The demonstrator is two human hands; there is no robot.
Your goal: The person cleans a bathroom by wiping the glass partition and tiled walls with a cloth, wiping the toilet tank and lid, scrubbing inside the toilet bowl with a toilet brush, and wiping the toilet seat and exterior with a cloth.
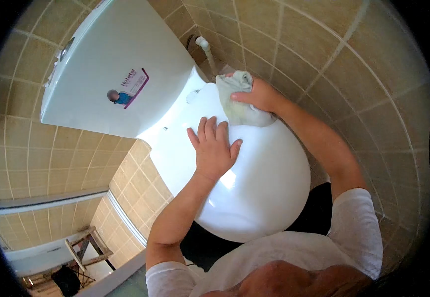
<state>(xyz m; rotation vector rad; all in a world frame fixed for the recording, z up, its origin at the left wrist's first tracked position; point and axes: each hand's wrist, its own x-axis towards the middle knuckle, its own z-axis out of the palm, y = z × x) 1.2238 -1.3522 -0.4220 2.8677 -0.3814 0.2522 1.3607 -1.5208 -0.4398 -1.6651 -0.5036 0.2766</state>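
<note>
A white toilet with its lid (269, 173) down fills the middle of the view. My left hand (214, 146) lies on the lid with its fingers spread and holds nothing. Farther right, my right hand (259, 94) grips a pale grey-green cloth (239, 106), which rests bunched against the lid's far right edge near the hinge end. The thumb presses on the cloth, and the other fingers are partly hidden behind it.
The white cistern (116, 64), with a printed sticker (128, 89), stands at the upper left. A white pipe (203, 44) comes out of the tiled wall (318, 44) behind. A metal floor track (126, 218) and a wooden stool (89, 247) are at the lower left.
</note>
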